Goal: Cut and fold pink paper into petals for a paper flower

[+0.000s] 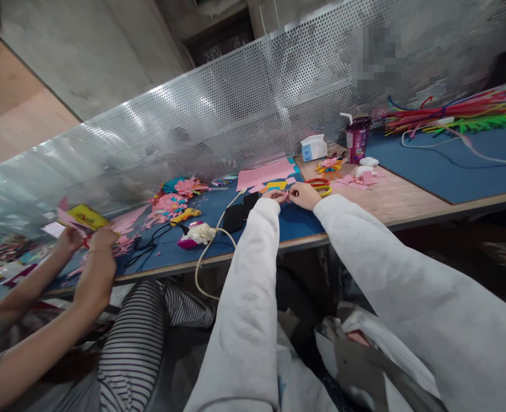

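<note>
My left hand (275,196) and my right hand (305,196) meet over the blue table edge, fingers pinched together. Between the fingertips shows a small pink piece (286,197), seemingly paper; its shape is mostly hidden. Just behind my right hand lie scissors (319,182) with red and yellow handles. Beyond my hands are a yellow paper piece (276,186) and a large pink sheet (265,174). Dark flat objects (234,217) rest left of my left hand.
A power strip (199,233) with a white cable and a yellow glue gun (186,216) lie to the left, near pink paper flowers (167,209). At left, a co-worker's hands (102,237) hold paper. A purple cup (357,140) and tissue pack (314,147) stand by the perforated metal screen (235,109).
</note>
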`<state>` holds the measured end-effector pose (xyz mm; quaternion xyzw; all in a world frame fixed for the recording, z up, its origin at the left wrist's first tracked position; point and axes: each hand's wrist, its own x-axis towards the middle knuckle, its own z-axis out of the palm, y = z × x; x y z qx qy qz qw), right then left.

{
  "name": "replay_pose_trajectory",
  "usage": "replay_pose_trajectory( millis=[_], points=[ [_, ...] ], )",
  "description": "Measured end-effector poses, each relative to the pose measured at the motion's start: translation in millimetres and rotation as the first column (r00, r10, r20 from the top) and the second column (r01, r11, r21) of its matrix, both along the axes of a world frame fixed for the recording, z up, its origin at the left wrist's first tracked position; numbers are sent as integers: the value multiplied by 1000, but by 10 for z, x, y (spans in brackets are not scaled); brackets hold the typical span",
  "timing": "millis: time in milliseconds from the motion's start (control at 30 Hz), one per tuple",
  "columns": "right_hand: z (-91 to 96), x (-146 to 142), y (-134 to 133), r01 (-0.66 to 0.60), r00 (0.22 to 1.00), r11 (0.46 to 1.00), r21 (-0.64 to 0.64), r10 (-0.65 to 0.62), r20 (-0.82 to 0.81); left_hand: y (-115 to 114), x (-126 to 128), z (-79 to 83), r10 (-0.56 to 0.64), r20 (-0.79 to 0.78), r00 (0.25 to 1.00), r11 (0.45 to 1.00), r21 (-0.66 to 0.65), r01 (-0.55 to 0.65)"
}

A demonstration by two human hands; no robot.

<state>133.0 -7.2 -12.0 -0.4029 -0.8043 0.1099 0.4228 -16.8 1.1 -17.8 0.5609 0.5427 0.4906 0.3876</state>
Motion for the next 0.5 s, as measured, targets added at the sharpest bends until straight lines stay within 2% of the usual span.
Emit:
replay_pose_trajectory(
  millis=[100, 167, 233, 367, 500],
  points=[
    [42, 3, -1, -47, 983, 975, -218, 6, -181, 38, -22, 6, 40, 23, 999, 999, -34, -40],
    [66, 9, 5, -129, 945, 912, -389, -6, -328, 52, -28, 14, 34, 28, 999, 998, -60, -32],
    [72, 18, 21, -216, 905, 846, -488, -14, -424, 55, -28, 22, 20, 36, 999, 997, -80, -17],
    [33, 43, 75, -363, 861, 760, -539, 53, -506, 54, -23, 33, -6, 75, 997, 994, -108, 14],
    [-8, 64, 116, -448, 804, 734, -510, 82, -589, 72, -54, 33, -25, 73, 997, 990, -138, 35]
  ],
)
